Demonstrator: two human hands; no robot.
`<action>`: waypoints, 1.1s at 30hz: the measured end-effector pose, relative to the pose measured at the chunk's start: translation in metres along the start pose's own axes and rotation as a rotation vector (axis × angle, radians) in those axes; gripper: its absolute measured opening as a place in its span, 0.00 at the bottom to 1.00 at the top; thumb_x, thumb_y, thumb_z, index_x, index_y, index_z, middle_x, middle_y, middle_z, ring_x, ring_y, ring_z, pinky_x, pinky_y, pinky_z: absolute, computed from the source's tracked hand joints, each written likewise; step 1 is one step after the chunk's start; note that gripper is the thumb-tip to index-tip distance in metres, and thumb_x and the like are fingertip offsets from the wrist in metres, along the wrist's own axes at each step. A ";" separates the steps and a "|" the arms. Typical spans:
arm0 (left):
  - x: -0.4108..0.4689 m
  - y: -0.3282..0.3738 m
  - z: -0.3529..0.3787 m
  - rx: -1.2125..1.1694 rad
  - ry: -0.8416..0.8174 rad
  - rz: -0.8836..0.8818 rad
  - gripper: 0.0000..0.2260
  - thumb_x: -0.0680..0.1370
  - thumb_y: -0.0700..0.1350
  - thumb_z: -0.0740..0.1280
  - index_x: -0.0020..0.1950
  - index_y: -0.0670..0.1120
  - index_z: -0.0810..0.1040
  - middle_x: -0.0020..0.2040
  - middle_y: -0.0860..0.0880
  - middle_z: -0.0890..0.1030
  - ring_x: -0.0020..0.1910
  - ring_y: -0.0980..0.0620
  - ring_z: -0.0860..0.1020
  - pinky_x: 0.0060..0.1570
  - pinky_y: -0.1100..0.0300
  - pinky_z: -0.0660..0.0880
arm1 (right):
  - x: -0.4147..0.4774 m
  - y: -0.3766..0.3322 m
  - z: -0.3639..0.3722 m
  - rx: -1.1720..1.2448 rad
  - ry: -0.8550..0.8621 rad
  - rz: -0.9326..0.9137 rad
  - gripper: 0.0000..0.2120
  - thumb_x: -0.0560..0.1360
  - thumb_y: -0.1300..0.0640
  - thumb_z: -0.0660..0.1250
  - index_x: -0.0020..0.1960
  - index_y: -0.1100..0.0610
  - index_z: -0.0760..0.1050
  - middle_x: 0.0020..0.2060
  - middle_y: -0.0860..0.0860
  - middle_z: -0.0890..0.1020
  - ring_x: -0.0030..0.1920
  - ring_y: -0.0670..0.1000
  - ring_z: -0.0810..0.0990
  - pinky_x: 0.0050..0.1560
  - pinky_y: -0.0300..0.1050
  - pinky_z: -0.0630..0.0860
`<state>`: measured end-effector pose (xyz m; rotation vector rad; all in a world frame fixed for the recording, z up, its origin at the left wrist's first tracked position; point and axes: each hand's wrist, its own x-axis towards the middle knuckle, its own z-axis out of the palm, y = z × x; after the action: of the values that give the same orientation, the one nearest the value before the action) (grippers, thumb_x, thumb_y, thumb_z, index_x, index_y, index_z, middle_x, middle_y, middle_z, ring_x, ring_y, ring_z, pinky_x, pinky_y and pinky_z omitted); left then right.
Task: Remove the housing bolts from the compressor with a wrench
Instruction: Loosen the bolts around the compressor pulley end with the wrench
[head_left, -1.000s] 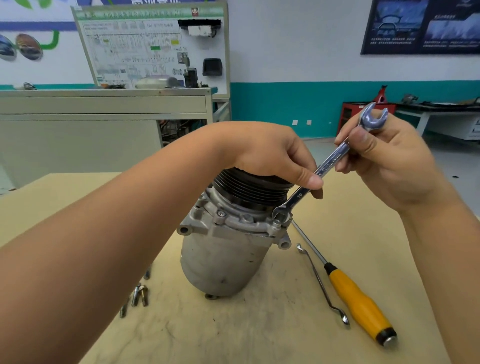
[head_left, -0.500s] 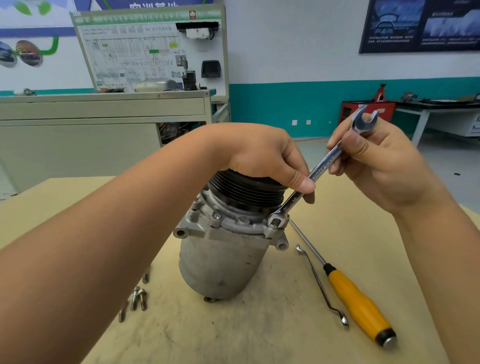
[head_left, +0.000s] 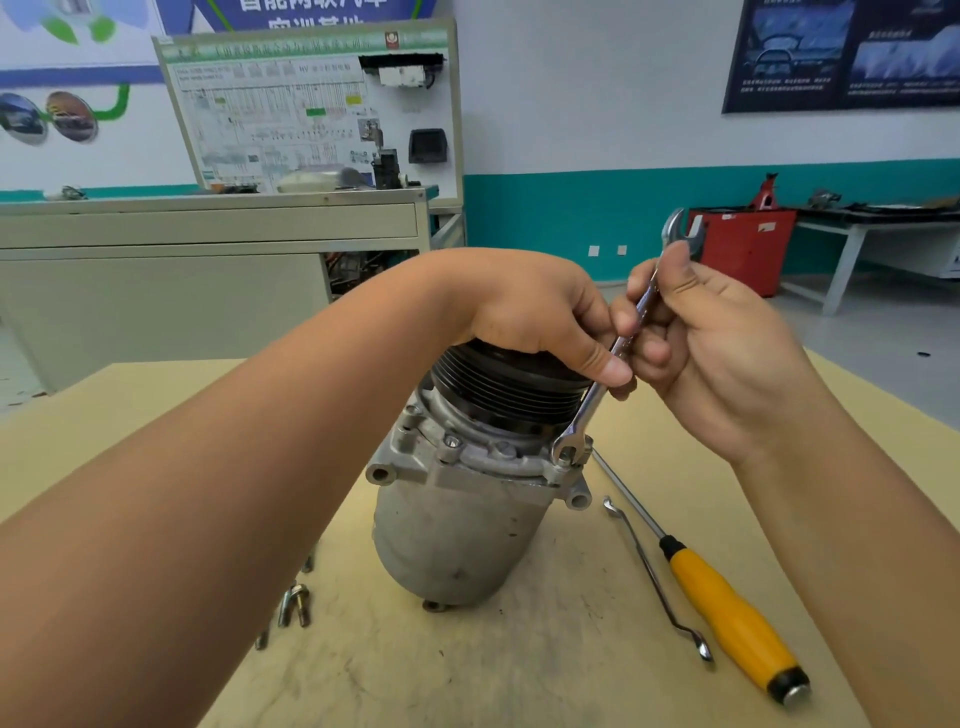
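Note:
A grey compressor (head_left: 457, 530) stands upright on the tan table (head_left: 519, 675), its black ribbed pulley (head_left: 498, 389) on top. My left hand (head_left: 535, 317) grips the pulley from above, its thumb against the wrench shaft. A silver combination wrench (head_left: 597, 395) sits with its ring end on a housing bolt (head_left: 565, 456) at the flange's right side. My right hand (head_left: 717, 353) grips the wrench's upper shaft; the open jaw end sticks up above the fingers. Another bolt head (head_left: 453, 441) shows on the flange front.
Several loose bolts (head_left: 293, 605) lie on the table left of the compressor. A yellow-handled screwdriver (head_left: 727, 603) and a thin bent metal tool (head_left: 654, 577) lie to the right. A grey cabinet (head_left: 208, 270) with a display board stands behind the table.
My right hand has swung the wrench's upper end leftward, toward my left hand, so the shaft now stands steeper. The ring end stays on the same bolt. My left hand keeps hold of the pulley.

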<state>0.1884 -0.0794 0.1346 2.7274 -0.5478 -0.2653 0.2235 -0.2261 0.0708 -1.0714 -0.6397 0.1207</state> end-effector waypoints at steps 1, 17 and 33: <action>0.000 -0.002 -0.001 -0.021 0.005 -0.005 0.05 0.72 0.55 0.71 0.44 0.56 0.84 0.48 0.49 0.84 0.51 0.49 0.80 0.61 0.51 0.73 | -0.001 0.001 0.003 0.011 0.012 0.005 0.16 0.80 0.49 0.53 0.40 0.58 0.70 0.26 0.50 0.75 0.21 0.43 0.65 0.21 0.32 0.63; 0.005 -0.005 -0.002 -0.017 0.017 -0.020 0.05 0.73 0.54 0.71 0.37 0.60 0.83 0.41 0.57 0.84 0.39 0.60 0.79 0.50 0.59 0.75 | 0.001 -0.010 0.031 0.420 0.300 0.012 0.24 0.82 0.46 0.49 0.37 0.57 0.73 0.22 0.47 0.71 0.23 0.44 0.71 0.26 0.37 0.71; 0.004 -0.005 -0.001 0.004 0.016 0.014 0.10 0.73 0.56 0.70 0.30 0.64 0.80 0.31 0.63 0.79 0.32 0.67 0.75 0.41 0.62 0.69 | -0.007 -0.012 0.048 0.394 0.464 -0.070 0.23 0.81 0.42 0.51 0.35 0.56 0.67 0.20 0.45 0.62 0.20 0.43 0.59 0.21 0.34 0.59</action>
<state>0.1941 -0.0767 0.1331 2.7257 -0.5640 -0.2393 0.1896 -0.1970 0.0932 -0.6600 -0.2181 -0.0623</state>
